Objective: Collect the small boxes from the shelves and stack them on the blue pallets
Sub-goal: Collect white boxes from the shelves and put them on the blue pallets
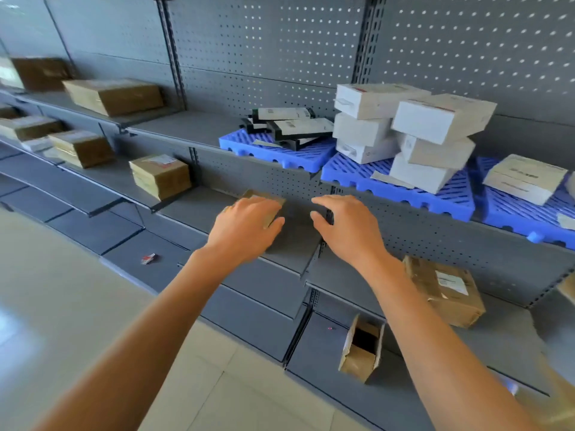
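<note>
Grey steel shelving [199, 209] with a perforated back panel fills my view, and I log its contents from left to right. Brown cardboard parcels sit on the upper left tiers: one large flat parcel [113, 96] on the top tier, a smaller taped one [81, 148] on the tier beneath, and a square brown parcel with a white label [161, 176] near the edge of the middle tier. On the bottom tier lies a small red-and-white scrap [148, 258].

At centre, the left hand [247, 227] rests on a small brown cardboard box [264, 204] on the middle shelf. The fingers lie over its top; blur prevents me from telling whether this grip is closed on the box. The right hand [347, 227] hovers just beside it, apart from the box, its grip open with relaxed, slightly bent fingers holding nothing.

Above the hands, a blue slotted plastic pallet [280, 152] on the upper shelf carries a loose pile of black-and-white flat cartons [291, 127]. A second blue pallet [404, 191], touching the first, carries an uneven stack of white boxes [404, 129]. Further right, a third blue pallet [525, 217] holds two flat white boxes [525, 178].

Below the right forearm, an open, empty brown carton [362, 349] stands on the lower shelf. To its right and one tier up, a crumpled brown parcel with a white label [446, 289] lies on the shelf.
</note>
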`<state>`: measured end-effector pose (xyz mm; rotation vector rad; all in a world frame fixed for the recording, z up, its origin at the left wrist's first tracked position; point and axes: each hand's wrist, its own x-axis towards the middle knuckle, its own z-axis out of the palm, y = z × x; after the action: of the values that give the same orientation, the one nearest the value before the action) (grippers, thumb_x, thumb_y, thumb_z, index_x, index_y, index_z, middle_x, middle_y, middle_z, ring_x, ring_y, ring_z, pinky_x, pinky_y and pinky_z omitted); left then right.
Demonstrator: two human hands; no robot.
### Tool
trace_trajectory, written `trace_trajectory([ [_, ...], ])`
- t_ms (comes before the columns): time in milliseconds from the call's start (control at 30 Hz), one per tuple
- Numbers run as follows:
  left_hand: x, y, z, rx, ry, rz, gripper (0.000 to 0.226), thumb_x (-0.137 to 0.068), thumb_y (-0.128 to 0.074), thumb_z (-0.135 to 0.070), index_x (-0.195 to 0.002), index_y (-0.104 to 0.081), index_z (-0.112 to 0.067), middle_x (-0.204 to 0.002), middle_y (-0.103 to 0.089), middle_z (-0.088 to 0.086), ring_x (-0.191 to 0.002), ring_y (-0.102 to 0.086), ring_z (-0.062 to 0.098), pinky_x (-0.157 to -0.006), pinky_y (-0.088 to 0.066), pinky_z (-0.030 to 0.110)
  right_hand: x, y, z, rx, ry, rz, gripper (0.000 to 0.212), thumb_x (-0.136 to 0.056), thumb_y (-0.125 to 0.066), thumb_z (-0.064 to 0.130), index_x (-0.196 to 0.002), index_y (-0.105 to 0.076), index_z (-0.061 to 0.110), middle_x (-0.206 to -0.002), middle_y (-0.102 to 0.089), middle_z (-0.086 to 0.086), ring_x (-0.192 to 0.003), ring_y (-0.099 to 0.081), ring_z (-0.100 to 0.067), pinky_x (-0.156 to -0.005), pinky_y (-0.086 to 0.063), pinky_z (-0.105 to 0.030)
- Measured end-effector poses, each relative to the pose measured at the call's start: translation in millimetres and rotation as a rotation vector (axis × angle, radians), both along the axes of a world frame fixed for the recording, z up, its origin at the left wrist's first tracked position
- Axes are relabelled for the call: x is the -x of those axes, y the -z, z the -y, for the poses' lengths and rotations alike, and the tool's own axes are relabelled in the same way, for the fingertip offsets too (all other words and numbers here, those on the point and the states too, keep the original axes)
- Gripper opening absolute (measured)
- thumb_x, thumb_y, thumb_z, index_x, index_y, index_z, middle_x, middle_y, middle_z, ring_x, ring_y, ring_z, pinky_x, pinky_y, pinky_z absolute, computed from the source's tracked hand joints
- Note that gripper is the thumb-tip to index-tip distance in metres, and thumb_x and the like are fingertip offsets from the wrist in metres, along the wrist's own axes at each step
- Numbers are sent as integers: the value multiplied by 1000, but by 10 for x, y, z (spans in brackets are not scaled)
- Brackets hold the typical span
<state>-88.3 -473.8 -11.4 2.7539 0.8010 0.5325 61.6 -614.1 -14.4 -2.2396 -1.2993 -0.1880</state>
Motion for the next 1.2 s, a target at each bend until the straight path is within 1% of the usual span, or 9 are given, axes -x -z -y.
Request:
trace_trajectory([
  [133,762,40,-604,37,-96,3,38,-99,-51,-48,-134,-59,-33,-134,-61,-6,-118,-59,21,-96,-50,42,573,43,-775,6,-105,23,36,-98,-57,32,-132,-64,23,-131,-65,5,-126,-51,-20,-99,-46,-39],
  [267,1535,74,-1130,46,-221,37,40,-100,-52,-48,-135,-60,-30,-137,-61,-4,-119,-59,22,-98,-49,42,1194,66,-1513,-2,-221,-5,36,-96,-58,31,-129,-66,21,-130,-66,3,-125,-51,-20,-99,-42,-35],
  [367,2067,80,-1480,75,-324,75,39,-98,-51,-52,-130,-63,-33,-131,-64,-5,-107,-65,22,-95,-53,44,1626,69,-2014,9,-319,9,37,-97,-57,34,-131,-65,22,-132,-65,4,-126,-51,-19,-102,-43,-35],
  [467,2560,176,-1826,97,-413,97,43,-94,-49,-54,-128,-63,-31,-123,-67,-3,-107,-65,24,-94,-53,48,1995,92,-2464,40,-403,14,38,-98,-55,34,-133,-63,23,-135,-63,5,-129,-48,-18,-103,-41,-35],
  [633,3195,295,-2260,103,-573,86,38,-99,-58,-38,-131,-64,-20,-130,-66,0,-121,-59,24,-101,-44,36,2501,229,-3180,95,-536,-4,37,-99,-55,35,-134,-62,24,-136,-62,4,-131,-47,-19,-103,-40,-37],
  [700,3352,336,-2448,95,-626,54,39,-100,-57,-38,-134,-62,-21,-133,-64,-1,-124,-57,21,-98,-42,32,2659,297,-3481,99,-591,-16,37,-99,-55,35,-134,-62,23,-135,-62,4,-130,-48,-19,-103,-40,-36],
  [833,3508,420,-2911,88,-703,23,39,-100,-53,-44,-134,-60,-27,-134,-63,-5,-123,-58,21,-95,-44,35,2833,440,-4141,98,-684,-43,38,-99,-56,36,-134,-62,22,-135,-63,3,-130,-49,-19,-105,-41,-38],
  [1033,3449,475,-3794,92,-771,10,37,-98,-53,-47,-131,-61,-31,-128,-66,-7,-115,-62,22,-89,-50,37,2782,603,-5195,104,-734,-111,39,-98,-55,37,-134,-62,24,-135,-63,4,-130,-50,-20,-106,-43,-45],
  [1200,3408,456,-4529,78,-838,0,37,-98,-54,-46,-130,-63,-30,-125,-68,-8,-112,-62,20,-88,-46,34,2764,587,-6029,142,-790,-114,41,-99,-55,35,-137,-59,23,-139,-61,2,-130,-51,-22,-106,-44,-43],
])
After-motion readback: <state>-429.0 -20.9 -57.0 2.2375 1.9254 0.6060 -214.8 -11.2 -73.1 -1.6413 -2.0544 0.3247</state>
